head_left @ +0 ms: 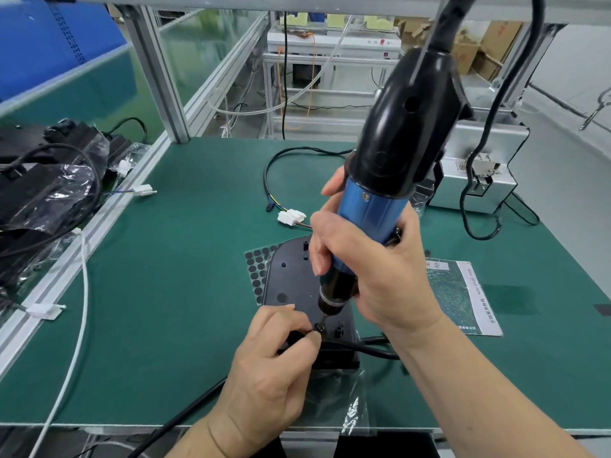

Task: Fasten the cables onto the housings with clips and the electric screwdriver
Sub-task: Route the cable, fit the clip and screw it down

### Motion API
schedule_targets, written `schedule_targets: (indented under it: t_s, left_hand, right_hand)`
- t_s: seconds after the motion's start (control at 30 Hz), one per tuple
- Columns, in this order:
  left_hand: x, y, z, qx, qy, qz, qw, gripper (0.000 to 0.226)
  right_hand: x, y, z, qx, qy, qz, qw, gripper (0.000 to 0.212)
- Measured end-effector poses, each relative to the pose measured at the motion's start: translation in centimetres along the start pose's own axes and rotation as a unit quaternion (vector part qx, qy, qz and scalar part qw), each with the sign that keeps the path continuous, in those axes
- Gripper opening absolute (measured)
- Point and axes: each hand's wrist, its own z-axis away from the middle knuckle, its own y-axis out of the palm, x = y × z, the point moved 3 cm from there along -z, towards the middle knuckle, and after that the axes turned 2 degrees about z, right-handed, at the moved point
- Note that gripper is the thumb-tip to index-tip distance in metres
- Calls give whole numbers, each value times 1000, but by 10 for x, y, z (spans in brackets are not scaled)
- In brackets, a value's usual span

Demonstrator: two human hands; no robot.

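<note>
A black plastic housing (291,285) lies flat on the green mat in front of me. My right hand (373,276) grips the blue and black electric screwdriver (390,166), held nearly upright, its bit down on a screw at the housing's near end (322,327). My left hand (274,368) pinches a small black clip and the black cable (373,350) against the housing just beside the bit. The cable runs off to the right under my right wrist. The clip itself is mostly hidden by my fingers.
A sheet of black round pads (256,269) lies under the housing's left edge. A cable with white connectors (291,216) loops behind. A metal screw feeder box (476,173) stands at the right, a printed sheet (463,295) beside it, bagged black housings (49,180) at the left.
</note>
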Motion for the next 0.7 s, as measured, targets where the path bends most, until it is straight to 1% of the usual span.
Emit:
schedule_targets:
  t_s: [0.17,0.27,0.4,0.57,0.63,0.7]
  left_hand:
    - [-1,-1,-2,1,1,-3,1000,25]
    - [-1,-2,-2,4,0,-6,1000,27]
    - [-1,-1,-1,7,-3,-12,1000,30]
    - [-2,-1,-1,8,-6,-14,1000,25]
    - [-2,-1,-2,9,-4,-14,1000,22]
    - [-2,-1,-2,9,-4,-15,1000,21]
  right_hand:
    - [2,-1,1,7,-13,-12,1000,28]
    - [2,4,3,33,-19,-4,999,31]
    - [-1,5,1,12,-7,4,1000,24]
    - [0,0,2,4,3,5,1000,20]
    - [0,0,3,12,2,0,1000,21]
    - [1,1,5,22,1,-5,1000,27]
